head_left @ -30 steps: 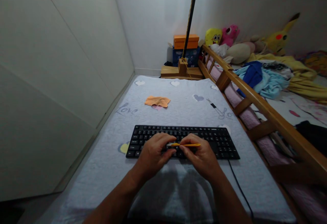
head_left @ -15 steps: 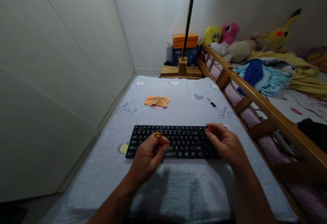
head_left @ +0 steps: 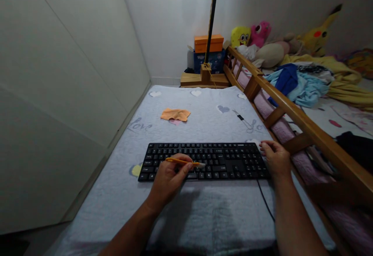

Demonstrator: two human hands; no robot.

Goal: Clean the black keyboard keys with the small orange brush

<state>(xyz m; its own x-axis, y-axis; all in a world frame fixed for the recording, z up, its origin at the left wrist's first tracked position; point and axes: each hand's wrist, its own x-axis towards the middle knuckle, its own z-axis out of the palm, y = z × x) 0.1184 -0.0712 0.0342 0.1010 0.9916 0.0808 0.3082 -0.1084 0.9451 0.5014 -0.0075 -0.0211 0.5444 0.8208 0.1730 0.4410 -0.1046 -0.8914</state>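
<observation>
Apparently, the slim orange brush is held crosswise so that its pale bristle tip is free: it sits over the middle of the black keyboard, tip pointing right, though whether the bristles meet the keys cannot be told. The left hand is closed on the handle, pinching it between thumb and fingers, close enough to the bristles, I'd judge, to steer them finely. The keyboard lies flat, lengthwise across the person's front, presumably so that both ends are within reach of the 2 hands; its cable runs from the right part toward the person. At the right end is the right hand, fingers bent toward the far corner, perhaps to steady it; how far they are closed, and whether they touch the edge, I cannot tell. Beyond, 1 orange cloth and 1 thin tool with a black band lie well apart on the pale bedspread, likely placed there to be out of the way yet reachable.
</observation>
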